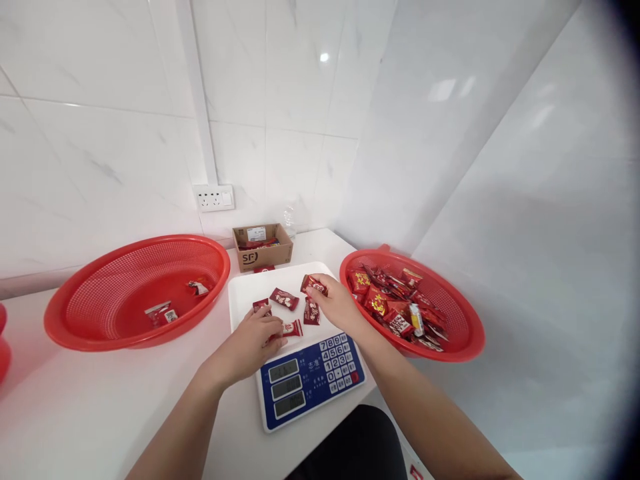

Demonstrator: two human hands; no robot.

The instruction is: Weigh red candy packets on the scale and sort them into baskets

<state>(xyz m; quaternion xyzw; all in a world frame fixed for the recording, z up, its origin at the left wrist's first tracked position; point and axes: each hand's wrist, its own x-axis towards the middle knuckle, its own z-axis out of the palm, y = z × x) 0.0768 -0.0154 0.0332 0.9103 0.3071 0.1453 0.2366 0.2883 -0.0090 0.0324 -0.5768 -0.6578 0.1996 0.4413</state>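
Note:
A white scale with a blue keypad panel stands on the table, several red snack packets on its tray. My right hand pinches a red packet at the tray's right side. Just below that packet lies a dark red one, and another rests mid-tray. My left hand is over the tray's left edge, fingers curled down beside a red and white packet and a dark red packet; what its fingertips hold, if anything, is hidden.
A red basket full of packets stands at the right. On the left, a larger red basket holds a few wrappers. Behind the scale is a cardboard box with packets. A socket is on the wall.

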